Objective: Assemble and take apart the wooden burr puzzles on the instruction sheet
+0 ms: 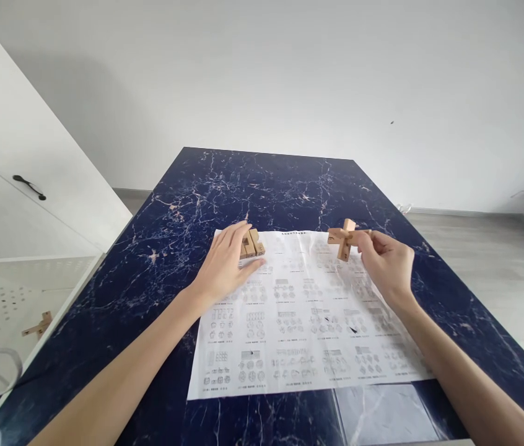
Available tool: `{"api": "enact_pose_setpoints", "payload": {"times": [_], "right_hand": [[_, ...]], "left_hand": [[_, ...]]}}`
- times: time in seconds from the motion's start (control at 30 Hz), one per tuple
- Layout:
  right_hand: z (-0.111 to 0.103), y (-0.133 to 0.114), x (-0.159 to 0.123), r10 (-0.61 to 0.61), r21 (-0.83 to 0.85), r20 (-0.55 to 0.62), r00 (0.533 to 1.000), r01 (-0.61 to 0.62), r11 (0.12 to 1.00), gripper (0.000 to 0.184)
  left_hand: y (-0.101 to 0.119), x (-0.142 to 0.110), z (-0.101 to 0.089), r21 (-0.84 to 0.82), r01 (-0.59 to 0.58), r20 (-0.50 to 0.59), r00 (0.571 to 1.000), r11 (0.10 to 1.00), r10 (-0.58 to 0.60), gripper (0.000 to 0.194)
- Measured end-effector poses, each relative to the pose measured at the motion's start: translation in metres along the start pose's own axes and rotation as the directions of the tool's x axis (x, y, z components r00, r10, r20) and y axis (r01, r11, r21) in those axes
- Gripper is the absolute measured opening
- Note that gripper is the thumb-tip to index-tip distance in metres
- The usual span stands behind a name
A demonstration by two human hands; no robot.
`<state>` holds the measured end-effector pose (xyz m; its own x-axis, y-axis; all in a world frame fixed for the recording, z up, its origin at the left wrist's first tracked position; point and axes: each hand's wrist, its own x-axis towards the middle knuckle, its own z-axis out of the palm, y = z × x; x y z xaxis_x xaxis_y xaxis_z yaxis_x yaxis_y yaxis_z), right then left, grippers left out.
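My right hand (388, 260) pinches one arm of a cross-shaped wooden interlocking puzzle (346, 238), held over the upper right part of a printed sheet. Small dark marks show on the ends of its bars. At the sheet's upper left, my left hand (225, 260) lies beside and partly over a row of notched wooden puzzle pieces (253, 243). Its fingers stretch along their far left side, and the thumb lies apart near their front ends. Some of these pieces are hidden under the fingers. The creased white sheet (290, 347) carries rows of small puzzle diagrams.
The sheet lies on a dark blue marbled table (253, 192). Near the front edge is a clear flat panel (385, 414). To the left stand a white cabinet (34, 155) and a perforated white chair (2, 310), with another wooden cross piece (39, 325) on it. A wall rises behind.
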<state>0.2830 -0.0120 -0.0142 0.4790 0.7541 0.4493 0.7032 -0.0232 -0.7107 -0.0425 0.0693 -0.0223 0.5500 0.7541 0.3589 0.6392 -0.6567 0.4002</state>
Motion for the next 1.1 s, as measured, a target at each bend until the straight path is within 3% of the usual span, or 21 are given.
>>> {"api": "enact_pose_setpoints", "payload": {"times": [0.1,0.23,0.67,0.83,1.0,1.1], "right_hand": [[-0.004,0.005,0.007,0.003,-0.054,-0.112,0.994,-0.009,0.998,0.047],[-0.007,0.009,0.01,0.005,-0.076,-0.147,0.989,-0.016,0.997,0.047],[-0.012,0.028,0.017,0.161,0.033,-0.138,0.977,-0.158,0.987,0.043],[-0.019,0.036,0.016,0.209,0.058,-0.137,0.968,-0.203,0.977,0.05],[-0.033,0.023,0.0,0.177,0.091,-0.155,0.972,-0.165,0.982,0.054],[-0.035,0.0,-0.019,0.087,0.121,-0.032,0.996,-0.082,0.989,0.049]], "left_hand": [[-0.002,0.002,0.002,-0.015,0.017,0.064,0.998,1.0,-0.016,0.074],[-0.001,0.004,0.001,-0.028,0.019,0.071,0.997,0.999,-0.017,0.066],[0.002,0.005,-0.005,-0.093,0.064,0.091,0.994,0.994,-0.056,0.064],[0.005,0.005,-0.01,-0.081,0.079,0.093,0.993,0.994,-0.072,0.065],[0.005,0.007,-0.011,-0.076,0.088,0.097,0.992,0.993,-0.08,0.068],[0.007,0.007,-0.013,-0.079,0.088,0.094,0.992,0.993,-0.081,0.074]]}}
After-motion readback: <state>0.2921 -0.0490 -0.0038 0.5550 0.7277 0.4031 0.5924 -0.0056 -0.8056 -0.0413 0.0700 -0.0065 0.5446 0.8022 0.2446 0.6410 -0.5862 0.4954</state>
